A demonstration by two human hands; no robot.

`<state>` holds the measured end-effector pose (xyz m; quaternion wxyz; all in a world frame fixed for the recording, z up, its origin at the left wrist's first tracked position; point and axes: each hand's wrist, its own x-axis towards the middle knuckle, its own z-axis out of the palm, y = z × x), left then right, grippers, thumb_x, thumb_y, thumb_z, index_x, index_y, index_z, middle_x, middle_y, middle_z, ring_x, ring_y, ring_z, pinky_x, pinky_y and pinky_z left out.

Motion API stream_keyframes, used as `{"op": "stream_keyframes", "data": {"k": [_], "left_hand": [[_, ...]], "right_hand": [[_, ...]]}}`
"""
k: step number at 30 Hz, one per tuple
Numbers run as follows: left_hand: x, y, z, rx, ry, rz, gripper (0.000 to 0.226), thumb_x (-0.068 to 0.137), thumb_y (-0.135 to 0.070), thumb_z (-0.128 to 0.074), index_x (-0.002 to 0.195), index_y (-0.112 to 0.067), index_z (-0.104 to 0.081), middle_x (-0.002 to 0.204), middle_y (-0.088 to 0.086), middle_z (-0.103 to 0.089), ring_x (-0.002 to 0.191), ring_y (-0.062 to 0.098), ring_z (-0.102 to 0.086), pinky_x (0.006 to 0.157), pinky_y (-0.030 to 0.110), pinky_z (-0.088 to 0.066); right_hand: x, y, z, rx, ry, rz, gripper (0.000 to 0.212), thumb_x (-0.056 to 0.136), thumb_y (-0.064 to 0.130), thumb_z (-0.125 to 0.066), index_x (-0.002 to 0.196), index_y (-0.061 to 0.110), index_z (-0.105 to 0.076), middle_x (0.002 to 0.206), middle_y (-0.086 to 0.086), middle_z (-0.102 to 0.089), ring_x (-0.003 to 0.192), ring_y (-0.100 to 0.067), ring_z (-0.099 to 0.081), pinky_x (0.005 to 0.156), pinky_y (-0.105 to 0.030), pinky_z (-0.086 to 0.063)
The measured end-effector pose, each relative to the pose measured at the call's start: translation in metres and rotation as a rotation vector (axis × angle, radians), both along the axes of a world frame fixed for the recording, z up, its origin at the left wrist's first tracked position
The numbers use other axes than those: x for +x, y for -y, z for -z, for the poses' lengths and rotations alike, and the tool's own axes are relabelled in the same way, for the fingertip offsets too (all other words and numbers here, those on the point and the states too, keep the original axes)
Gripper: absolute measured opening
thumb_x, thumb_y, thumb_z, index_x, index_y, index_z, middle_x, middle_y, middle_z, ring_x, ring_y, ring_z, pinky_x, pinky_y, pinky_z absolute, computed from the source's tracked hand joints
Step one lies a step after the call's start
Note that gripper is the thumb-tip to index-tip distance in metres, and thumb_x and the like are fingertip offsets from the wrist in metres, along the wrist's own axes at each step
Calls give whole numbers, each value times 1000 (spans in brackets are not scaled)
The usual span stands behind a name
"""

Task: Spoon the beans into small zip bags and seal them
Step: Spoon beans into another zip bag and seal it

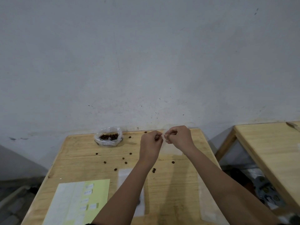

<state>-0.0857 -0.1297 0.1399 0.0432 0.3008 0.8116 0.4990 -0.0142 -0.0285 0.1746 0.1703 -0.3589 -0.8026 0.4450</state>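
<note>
A clear plastic bag of brown beans (109,136) sits open at the back of the wooden table (78,164). My left hand (151,143) and my right hand (177,137) are raised close together above the table's far right part. Both pinch the top edge of a small clear zip bag (168,146) that hangs between and below them, barely visible. Several loose beans (125,162) lie scattered on the table. No spoon is visible.
A yellow-green sheet with small white labels (84,200) lies at the front left. Flat clear bags (125,174) lie under my arms. A grey wall stands right behind the table. A second wooden table (267,146) stands to the right, with clutter on the floor between.
</note>
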Motion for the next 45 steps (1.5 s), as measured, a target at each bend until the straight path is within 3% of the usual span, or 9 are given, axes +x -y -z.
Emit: {"op": "stream_keyframes", "data": {"k": [5,12,17,21,24,29,34,40,45], "left_hand": [[-28,8,-1,-41,88,-65,20,82,2,-57,96,-4,-70,83,4,-68,73,9,-60,63,9,-42],[-14,12,-12,74,89,237,22,92,-17,-58,113,-13,-65,97,-5,-67,95,7,-63,81,16,-51],[-5,22,-19,-69,177,517,105,65,-52,-78,148,-34,-16,151,-20,-20,135,-7,-21,108,18,-27],[-12,22,-18,-241,-129,551,139,54,-57,-83,147,-27,15,150,-26,18,139,-6,17,116,31,-2],[-13,18,-14,-191,-278,487,131,58,-54,-82,149,-20,6,148,-22,2,141,3,4,118,36,-13],[-10,13,-13,4,-264,346,99,57,-58,-69,139,-18,-29,125,-14,-28,116,1,-31,93,17,-34],[-9,6,-9,90,-293,266,99,57,-59,-71,135,-14,-31,125,-11,-30,115,4,-30,95,24,-37],[-1,5,-6,159,-500,288,80,63,-46,-70,127,-19,-32,122,-5,-34,113,15,-38,92,31,-44],[-5,7,-4,134,-631,249,66,63,-40,-61,119,-15,-36,114,-3,-36,103,17,-41,84,32,-45]], "right_hand": [[9,11,6,76,67,-70,20,73,-8,-58,67,3,-73,65,2,-65,65,-13,-64,68,-26,-56],[5,-10,-14,-66,-41,-27,11,78,2,-63,68,6,-67,64,-6,-65,58,-15,-64,62,-22,-57],[5,-14,-34,-89,-23,-161,13,79,-1,-60,71,4,-68,65,-7,-65,61,-16,-63,61,-20,-55],[5,-16,-51,-74,21,-301,18,78,-3,-60,67,9,-66,61,-4,-63,58,-12,-62,59,-18,-53],[5,-14,-59,5,34,-351,16,77,-1,-60,69,9,-68,60,-3,-64,55,-8,-62,61,-18,-54],[5,-10,-56,366,77,-236,12,77,4,-60,73,12,-68,72,-3,-67,68,-11,-60,67,-23,-51],[16,4,-45,237,-172,-190,22,77,-4,-59,69,16,-60,79,1,-64,82,-13,-62,74,-21,-52],[20,5,-50,190,131,-293,13,77,9,-68,86,18,-69,72,16,-55,67,-1,-51,51,-4,-39],[13,12,-50,302,269,-326,28,70,17,-74,92,15,-57,82,8,-49,77,-8,-49,56,-11,-31]]}}
